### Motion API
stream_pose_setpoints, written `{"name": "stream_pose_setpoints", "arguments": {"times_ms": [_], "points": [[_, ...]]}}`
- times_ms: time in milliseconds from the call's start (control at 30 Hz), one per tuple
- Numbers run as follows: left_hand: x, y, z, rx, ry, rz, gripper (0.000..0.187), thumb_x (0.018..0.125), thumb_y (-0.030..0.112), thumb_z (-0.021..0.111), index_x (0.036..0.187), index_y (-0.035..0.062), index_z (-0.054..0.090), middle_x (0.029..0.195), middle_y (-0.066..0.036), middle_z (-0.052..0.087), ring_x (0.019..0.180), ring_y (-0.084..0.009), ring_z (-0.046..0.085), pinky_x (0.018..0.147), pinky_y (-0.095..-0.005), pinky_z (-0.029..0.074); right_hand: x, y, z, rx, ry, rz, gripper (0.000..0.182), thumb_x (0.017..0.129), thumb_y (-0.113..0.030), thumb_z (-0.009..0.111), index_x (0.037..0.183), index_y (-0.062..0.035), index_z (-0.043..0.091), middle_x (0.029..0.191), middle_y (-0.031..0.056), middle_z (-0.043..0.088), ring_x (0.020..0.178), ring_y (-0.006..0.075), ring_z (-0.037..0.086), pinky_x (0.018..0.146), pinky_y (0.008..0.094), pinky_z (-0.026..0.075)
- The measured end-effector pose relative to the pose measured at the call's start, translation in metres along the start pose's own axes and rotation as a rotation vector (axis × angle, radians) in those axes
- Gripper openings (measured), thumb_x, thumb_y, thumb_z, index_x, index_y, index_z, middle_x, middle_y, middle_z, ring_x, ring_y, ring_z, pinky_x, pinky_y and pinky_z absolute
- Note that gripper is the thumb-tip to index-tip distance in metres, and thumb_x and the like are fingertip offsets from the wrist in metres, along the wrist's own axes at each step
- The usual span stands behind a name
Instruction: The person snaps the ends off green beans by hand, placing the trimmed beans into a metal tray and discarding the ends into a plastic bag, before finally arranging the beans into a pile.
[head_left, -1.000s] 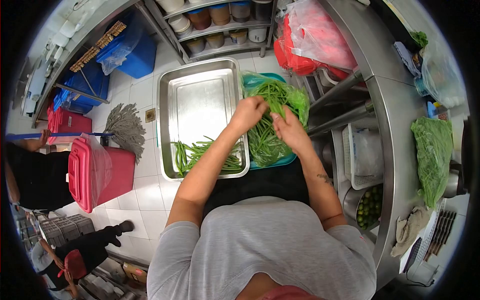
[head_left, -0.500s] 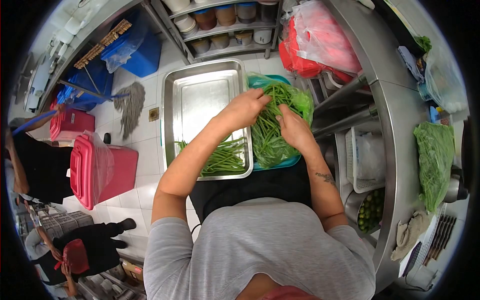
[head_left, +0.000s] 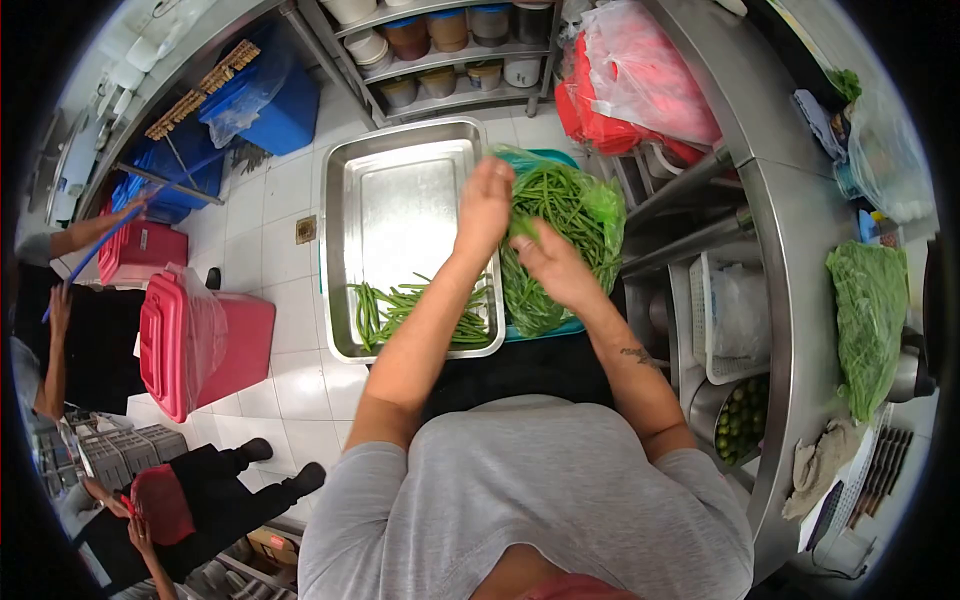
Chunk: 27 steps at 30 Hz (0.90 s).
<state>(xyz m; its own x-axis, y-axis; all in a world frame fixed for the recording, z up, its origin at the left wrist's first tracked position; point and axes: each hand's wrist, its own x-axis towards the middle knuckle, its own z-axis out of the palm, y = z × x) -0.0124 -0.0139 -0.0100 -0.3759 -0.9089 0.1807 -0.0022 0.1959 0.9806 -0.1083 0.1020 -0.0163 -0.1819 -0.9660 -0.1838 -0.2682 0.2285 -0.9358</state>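
Observation:
My left hand (head_left: 485,205) is raised over the right rim of the steel tray (head_left: 335,210), fingers bunched and blurred; whatever it holds is hidden. Just right of it, my right hand (head_left: 556,266) pinches green beans (head_left: 522,228), blurred, above the near left part of an open green plastic bag (head_left: 608,205). The bag is full of long green beans (head_left: 565,195) and rests in a teal tray (head_left: 560,156). A loose pile of green beans (head_left: 400,308) lies at the near end of the steel tray, partly behind my left forearm.
Pink bins (head_left: 235,345) and blue bins (head_left: 285,110) stand left. One person grips a blue pole (head_left: 95,250); another person holds a red item (head_left: 162,505). Shelves with tubs (head_left: 448,75) are ahead. A steel counter (head_left: 800,300) runs along the right.
My left hand has moved left and my right hand left and down, off the bagged beans. The beans in the steel tray look more spread. At left, the mop head has moved away.

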Motion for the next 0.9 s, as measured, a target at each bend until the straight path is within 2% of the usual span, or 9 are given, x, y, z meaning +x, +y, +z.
{"name": "stream_pose_setpoints", "arguments": {"times_ms": [33, 67, 167, 200, 333, 600, 733, 833, 900], "points": [[0.004, 0.001, -0.001, -0.238, 0.055, -0.230, 0.012, 0.094, 0.010, 0.049, 0.084, 0.0033, 0.051, 0.072, -0.005, 0.050, 0.063, -0.0169, 0.048, 0.059, -0.0300, 0.042, -0.005, 0.005, 0.015, 0.247, 0.047, 0.105, 0.030, 0.097, -0.023, 0.048, 0.120, -0.0043, 0.048, 0.082, 0.0016, 0.056, 0.069, 0.0093, 0.048, 0.061, 0.0225, 0.041], [0.009, -0.010, -0.005, -0.354, 0.065, -0.221, 0.014, 0.095, 0.014, 0.048, 0.086, 0.0072, 0.056, 0.070, 0.000, 0.048, 0.064, -0.0074, 0.046, 0.060, -0.0239, 0.041, -0.006, 0.005, 0.011, 0.288, 0.012, 0.065, 0.029, 0.098, -0.022, 0.047, 0.121, -0.0057, 0.047, 0.079, -0.0001, 0.052, 0.065, 0.0080, 0.046, 0.058, 0.0213, 0.039], [0.009, -0.026, -0.010, 0.191, -0.124, -0.077, 0.015, 0.093, 0.014, 0.050, 0.089, 0.0051, 0.061, 0.074, -0.004, 0.055, 0.069, -0.0123, 0.054, 0.065, -0.0276, 0.045, -0.006, 0.009, -0.017, 0.414, 0.003, 0.083, 0.027, 0.098, -0.021, 0.046, 0.121, -0.0078, 0.045, 0.074, -0.0025, 0.047, 0.059, 0.0059, 0.041, 0.052, 0.0197, 0.034], [0.007, -0.040, -0.007, 0.368, -0.160, 0.243, 0.014, 0.089, 0.013, 0.056, 0.092, 0.0024, 0.066, 0.082, -0.011, 0.061, 0.075, -0.0221, 0.058, 0.070, -0.0342, 0.047, -0.004, 0.009, -0.025, 0.468, 0.021, 0.111, 0.026, 0.098, -0.021, 0.046, 0.121, -0.0082, 0.045, 0.073, -0.0028, 0.046, 0.057, 0.0055, 0.040, 0.050, 0.0195, 0.033], [0.003, -0.028, 0.006, 0.579, -0.504, 0.308, 0.012, 0.080, 0.007, 0.063, 0.090, 0.0008, 0.067, 0.085, -0.017, 0.058, 0.080, -0.0336, 0.057, 0.074, -0.0396, 0.047, 0.001, 0.003, -0.041, 0.428, 0.043, 0.159, 0.022, 0.097, -0.019, 0.048, 0.116, -0.0087, 0.047, 0.073, -0.0030, 0.047, 0.058, 0.0056, 0.041, 0.050, 0.0203, 0.034], [-0.001, 0.016, 0.007, 0.470, -0.252, 0.403, 0.011, 0.079, 0.000, 0.061, 0.090, 0.0005, 0.057, 0.084, -0.015, 0.052, 0.077, -0.0330, 0.055, 0.067, -0.0392, 0.046, 0.019, 0.038, -0.034, 0.085, 0.212, 0.088, 0.023, 0.096, -0.016, 0.048, 0.114, -0.0030, 0.048, 0.073, -0.0015, 0.048, 0.063, 0.0086, 0.044, 0.056, 0.0235, 0.037], [0.000, 0.012, 0.009, 0.597, -0.302, 0.625, 0.010, 0.077, -0.001, 0.059, 0.085, 0.0011, 0.053, 0.083, -0.016, 0.052, 0.081, -0.0369, 0.052, 0.068, -0.0433, 0.044, 0.024, 0.040, -0.030, -0.190, 0.222, -0.020, 0.028, 0.095, -0.017, 0.049, 0.115, 0.0020, 0.046, 0.076, 0.0078, 0.054, 0.068, 0.0170, 0.051, 0.061, 0.0308, 0.041], [-0.001, 0.006, 0.013, 0.588, -0.251, 0.652, 0.011, 0.077, 0.001, 0.059, 0.084, -0.0001, 0.052, 0.081, -0.016, 0.050, 0.079, -0.0374, 0.052, 0.066, -0.0450, 0.044, 0.017, 0.019, -0.028, -0.305, 0.244, -0.047, 0.029, 0.095, -0.018, 0.049, 0.114, 0.0039, 0.045, 0.082, 0.0185, 0.059, 0.075, 0.0301, 0.058, 0.067, 0.0404, 0.045], [-0.009, 0.004, 0.021, 0.608, -0.170, 0.562, 0.011, 0.080, 0.004, 0.059, 0.084, -0.0017, 0.051, 0.081, -0.018, 0.051, 0.078, -0.0387, 0.052, 0.066, -0.0461, 0.044, 0.013, 0.012, -0.024, -0.403, 0.284, -0.111, 0.028, 0.095, -0.017, 0.047, 0.113, 0.0042, 0.045, 0.087, 0.0250, 0.061, 0.081, 0.0400, 0.061, 0.070, 0.0468, 0.045]]}}
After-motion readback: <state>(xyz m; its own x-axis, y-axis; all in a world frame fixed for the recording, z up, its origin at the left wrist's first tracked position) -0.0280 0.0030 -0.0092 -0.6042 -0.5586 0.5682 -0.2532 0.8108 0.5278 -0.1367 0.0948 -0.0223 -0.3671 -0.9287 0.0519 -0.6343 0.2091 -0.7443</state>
